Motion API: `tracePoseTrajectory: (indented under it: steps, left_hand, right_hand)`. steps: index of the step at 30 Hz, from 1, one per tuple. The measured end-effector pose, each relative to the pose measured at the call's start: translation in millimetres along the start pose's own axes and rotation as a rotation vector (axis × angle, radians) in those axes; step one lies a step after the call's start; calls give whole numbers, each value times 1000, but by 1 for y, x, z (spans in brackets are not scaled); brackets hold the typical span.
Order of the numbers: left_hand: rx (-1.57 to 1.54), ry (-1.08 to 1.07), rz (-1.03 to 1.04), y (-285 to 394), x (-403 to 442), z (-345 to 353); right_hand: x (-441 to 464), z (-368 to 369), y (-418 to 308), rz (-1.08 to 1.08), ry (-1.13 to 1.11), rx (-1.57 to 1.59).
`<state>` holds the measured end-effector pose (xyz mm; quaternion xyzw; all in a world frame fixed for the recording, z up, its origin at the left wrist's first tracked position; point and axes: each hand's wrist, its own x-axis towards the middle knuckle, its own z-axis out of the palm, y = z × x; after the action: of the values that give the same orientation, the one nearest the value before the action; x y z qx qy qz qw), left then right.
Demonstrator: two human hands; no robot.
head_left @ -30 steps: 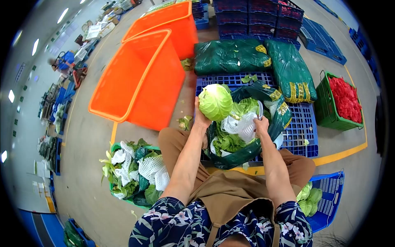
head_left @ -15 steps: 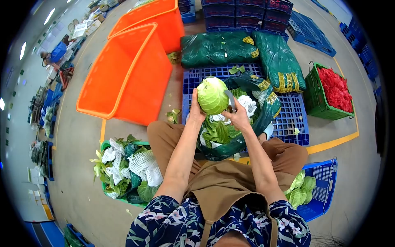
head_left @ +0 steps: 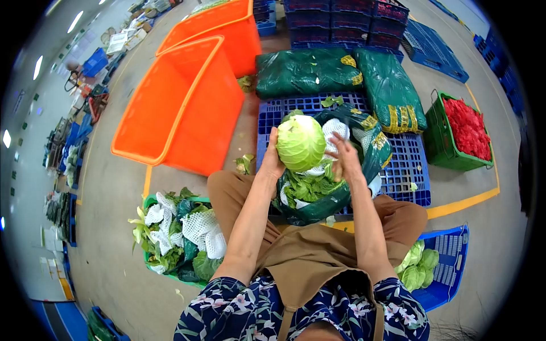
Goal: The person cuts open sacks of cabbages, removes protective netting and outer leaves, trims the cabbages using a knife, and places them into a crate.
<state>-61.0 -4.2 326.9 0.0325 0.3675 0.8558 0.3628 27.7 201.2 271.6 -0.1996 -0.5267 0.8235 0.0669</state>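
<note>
Work at the pallet: seemingly handling one cabbage over an open bag; the next move seems to call for a steady left-hand hold and a settled right hand near the exposed side.
Blue pallet (head_left: 406, 176): carries the bags; closed green bags lie along its far edge (head_left: 304, 79) and by its far right corner (head_left: 387, 85).
Open green bag (head_left: 310, 213): at the pallet's near edge, toward the near left corner, mouth up, with leaves (head_left: 313, 187) inside.
Cabbage (head_left: 301, 145): in the left hand, above the left side of the bag's mouth.
Cabbage's pointing: nearly round, so no clear long axis; a pale patch at its top faces the pallet's far edge, perhaps the stem end.
Left hand (head_left: 272, 162): opened wide round the cabbage's left and lower side, supporting it.
Right hand (head_left: 346, 159): blurred, apart from the cabbage, fingers partly curled; cannot tell whether it holds anything.
White netting (head_left: 334, 135): just right of the cabbage, beside the right fingers; contact unclear.
</note>
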Motion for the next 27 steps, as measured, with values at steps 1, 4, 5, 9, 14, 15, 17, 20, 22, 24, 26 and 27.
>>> tracePoseTrajectory:
  steps: [1, 4, 5, 9, 14, 15, 17, 20, 22, 24, 26, 27]
  left_hand:
    - [65, 25, -17, -7, 0, 5]
    - [524, 65, 75, -31, 7, 9]
    - [698, 62, 122, -39, 10, 10]
    - [1364, 142, 707, -37, -23, 66]
    - [1558, 81, 828, -67, -45, 92]
    - [1540, 115, 840, -72, -47, 94]
    - [1523, 201, 803, -77, -49, 97]
    - [1542, 280, 794, -74, -51, 103]
    - [1593, 298, 748, -72, -51, 103]
    - [1633, 299, 726, -73, -53, 103]
    - [1662, 282, 739, -73, -54, 106]
    - [1678, 247, 809, -73, -56, 110]
  right_hand:
    - [-11, 8, 2, 100, -119, 122]
    - [-26, -5, 49, 161, -232, 543]
    - [-31, -11, 62, 179, -209, 633]
    - [-54, -18, 92, 10, -102, 720]
    - [-66, -11, 82, -154, -18, 731]
    - [-66, -8, 72, -232, -20, 696]
    - [-67, -6, 60, -259, 38, 683]
    - [-71, -20, 55, -278, -47, 626]
    - [-74, -18, 49, -290, -15, 606]
    - [-77, -17, 48, -288, 7, 596]
    - [-76, -17, 48, -282, 15, 596]
    - [-75, -17, 49, -288, 12, 604]
